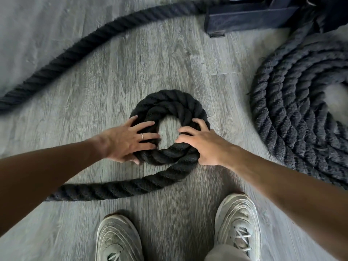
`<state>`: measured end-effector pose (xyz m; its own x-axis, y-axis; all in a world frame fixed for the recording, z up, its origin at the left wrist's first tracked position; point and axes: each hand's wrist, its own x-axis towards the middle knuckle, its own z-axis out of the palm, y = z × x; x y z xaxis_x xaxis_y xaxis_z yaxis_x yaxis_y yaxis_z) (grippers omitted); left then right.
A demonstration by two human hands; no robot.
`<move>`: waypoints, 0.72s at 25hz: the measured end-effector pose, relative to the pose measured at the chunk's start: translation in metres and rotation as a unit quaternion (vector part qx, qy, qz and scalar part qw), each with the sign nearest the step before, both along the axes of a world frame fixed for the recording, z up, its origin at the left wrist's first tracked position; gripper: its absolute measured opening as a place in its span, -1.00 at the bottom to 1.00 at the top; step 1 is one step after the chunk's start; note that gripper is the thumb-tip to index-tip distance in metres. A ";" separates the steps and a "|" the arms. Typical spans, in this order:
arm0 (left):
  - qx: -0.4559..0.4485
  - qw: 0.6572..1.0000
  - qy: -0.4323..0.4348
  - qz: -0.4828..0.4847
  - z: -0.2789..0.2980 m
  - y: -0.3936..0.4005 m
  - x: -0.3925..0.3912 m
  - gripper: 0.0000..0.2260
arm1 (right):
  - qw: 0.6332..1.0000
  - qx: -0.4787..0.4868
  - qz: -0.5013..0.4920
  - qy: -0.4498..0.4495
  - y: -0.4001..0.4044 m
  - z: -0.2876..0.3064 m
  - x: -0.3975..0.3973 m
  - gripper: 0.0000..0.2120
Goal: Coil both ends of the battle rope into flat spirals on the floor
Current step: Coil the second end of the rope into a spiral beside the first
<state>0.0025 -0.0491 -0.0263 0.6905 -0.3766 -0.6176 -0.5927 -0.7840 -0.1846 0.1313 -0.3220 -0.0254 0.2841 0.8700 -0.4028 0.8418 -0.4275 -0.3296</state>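
While your left hand [126, 142] presses flat on the small coil [169, 127], your right hand [199, 144] curls round its rope; the finished spiral [293, 117] lies right.

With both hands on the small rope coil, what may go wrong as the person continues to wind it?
1. The small coil has an open centre and only about two turns; if the left hand or right hand lets go, the stiff rope may spring loose.
2. The free rope runs in front of the shoes, so the person might trip on it.
3. As it grows, it may crowd the large finished coil.
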 end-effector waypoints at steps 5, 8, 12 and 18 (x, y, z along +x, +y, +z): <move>-0.040 0.984 -0.086 0.151 -0.004 -0.053 -0.021 -0.33 | 0.991 -0.048 0.087 -0.089 0.019 0.019 0.050 -0.21; -0.065 0.939 -0.122 0.315 -0.009 -0.101 -0.020 -0.39 | 0.979 -0.055 0.066 -0.183 0.030 0.026 0.049 -0.18; -0.063 0.944 -0.145 0.291 -0.011 -0.099 -0.014 -0.34 | 0.988 -0.071 -0.021 -0.137 0.030 0.022 0.008 -0.17; -0.142 0.967 -0.094 0.188 0.007 -0.012 -0.004 -0.14 | 0.996 -0.028 -0.016 -0.086 0.013 0.000 -0.070 0.04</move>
